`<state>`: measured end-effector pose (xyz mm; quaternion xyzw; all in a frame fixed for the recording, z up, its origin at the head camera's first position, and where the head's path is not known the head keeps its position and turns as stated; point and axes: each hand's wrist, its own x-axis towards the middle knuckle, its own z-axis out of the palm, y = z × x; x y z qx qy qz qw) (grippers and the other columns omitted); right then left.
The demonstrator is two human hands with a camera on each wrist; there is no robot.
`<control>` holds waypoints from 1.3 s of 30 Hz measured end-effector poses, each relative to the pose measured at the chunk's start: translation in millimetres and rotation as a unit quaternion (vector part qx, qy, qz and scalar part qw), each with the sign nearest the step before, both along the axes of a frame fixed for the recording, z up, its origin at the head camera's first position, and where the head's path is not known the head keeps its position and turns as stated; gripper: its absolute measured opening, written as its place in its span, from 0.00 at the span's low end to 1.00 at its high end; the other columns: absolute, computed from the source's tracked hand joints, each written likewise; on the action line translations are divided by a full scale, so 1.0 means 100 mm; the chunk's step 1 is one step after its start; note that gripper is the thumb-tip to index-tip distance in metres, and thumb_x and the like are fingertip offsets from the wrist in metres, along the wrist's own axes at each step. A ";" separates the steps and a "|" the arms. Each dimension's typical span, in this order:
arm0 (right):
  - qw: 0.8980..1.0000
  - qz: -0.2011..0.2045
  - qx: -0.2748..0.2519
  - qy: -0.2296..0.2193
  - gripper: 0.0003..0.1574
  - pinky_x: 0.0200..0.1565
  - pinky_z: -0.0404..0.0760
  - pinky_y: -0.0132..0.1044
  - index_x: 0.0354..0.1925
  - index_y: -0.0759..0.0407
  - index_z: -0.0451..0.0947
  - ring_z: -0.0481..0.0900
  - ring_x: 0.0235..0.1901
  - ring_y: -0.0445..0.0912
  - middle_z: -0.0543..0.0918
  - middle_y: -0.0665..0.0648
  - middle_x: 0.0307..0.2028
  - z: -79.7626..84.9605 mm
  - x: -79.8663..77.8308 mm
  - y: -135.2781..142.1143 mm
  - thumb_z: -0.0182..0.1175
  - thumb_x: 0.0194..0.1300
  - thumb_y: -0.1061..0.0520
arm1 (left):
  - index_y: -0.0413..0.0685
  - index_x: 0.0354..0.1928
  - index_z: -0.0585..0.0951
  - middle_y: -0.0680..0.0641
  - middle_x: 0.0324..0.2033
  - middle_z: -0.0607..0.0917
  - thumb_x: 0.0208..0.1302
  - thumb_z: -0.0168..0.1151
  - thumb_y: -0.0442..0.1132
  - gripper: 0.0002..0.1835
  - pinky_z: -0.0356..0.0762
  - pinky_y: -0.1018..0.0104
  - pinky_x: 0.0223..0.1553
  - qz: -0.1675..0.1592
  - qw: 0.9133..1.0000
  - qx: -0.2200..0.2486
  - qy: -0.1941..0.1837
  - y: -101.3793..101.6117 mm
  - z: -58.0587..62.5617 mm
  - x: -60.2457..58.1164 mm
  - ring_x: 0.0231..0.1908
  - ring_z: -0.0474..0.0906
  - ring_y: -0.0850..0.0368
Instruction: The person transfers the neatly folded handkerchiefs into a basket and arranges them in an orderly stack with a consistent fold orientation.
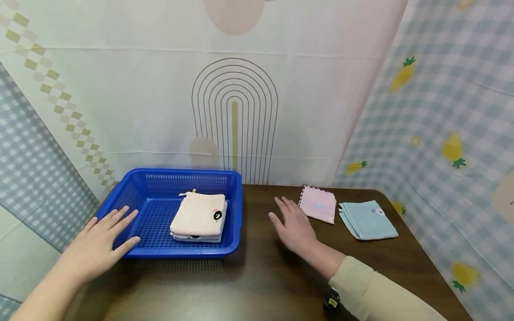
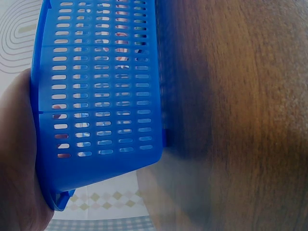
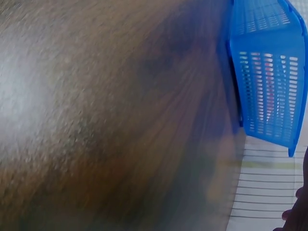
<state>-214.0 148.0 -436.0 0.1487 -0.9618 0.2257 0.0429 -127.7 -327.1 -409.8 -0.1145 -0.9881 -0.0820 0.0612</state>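
Observation:
A blue plastic basket (image 1: 192, 252) with slotted walls stands on the left of the table. Inside it, toward its right side, lies a stack of folded white towels (image 1: 198, 214) with a small black print. My left hand (image 1: 96, 243) rests with spread fingers at the basket's near left corner; the left wrist view shows it against the basket's rim (image 2: 36, 120). My right hand (image 1: 295, 227), fingers extended, is over the table right of the basket and holds nothing. Just beyond it lies a folded pink towel (image 1: 318, 204), with a folded light-blue towel (image 1: 367, 220) farther right.
The dark wooden table (image 1: 257, 290) reaches a patterned cloth backdrop (image 1: 160, 102) behind and a checked pineapple cloth (image 1: 433, 178) along the right. A black wrist device (image 1: 331, 301) sits under the right sleeve. In the right wrist view, the basket (image 3: 269, 86) appears at the upper right.

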 end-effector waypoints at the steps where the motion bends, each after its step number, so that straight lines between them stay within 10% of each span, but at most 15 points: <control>1: 1.000 -0.002 0.000 -0.002 0.42 0.73 0.52 0.56 0.77 0.52 0.57 0.53 0.75 0.58 0.59 0.60 0.75 0.00 0.00 0.02 0.40 0.76 0.32 | 0.51 0.77 0.59 0.34 0.73 0.60 0.70 0.52 0.64 0.41 0.30 0.35 0.71 -0.001 1.000 0.000 0.000 0.00 0.00 0.00 0.70 0.56 0.29; 39: 0.993 -0.104 0.049 -0.032 0.42 0.65 0.61 0.66 0.75 0.62 0.58 0.59 0.69 0.67 0.61 0.71 0.71 -0.20 -0.41 0.61 0.39 0.77 0.35 | 0.52 0.77 0.58 0.34 0.74 0.59 0.70 0.51 0.66 0.41 0.32 0.33 0.71 0.010 1.000 -0.002 -0.013 0.02 0.02 0.00 0.70 0.54 0.30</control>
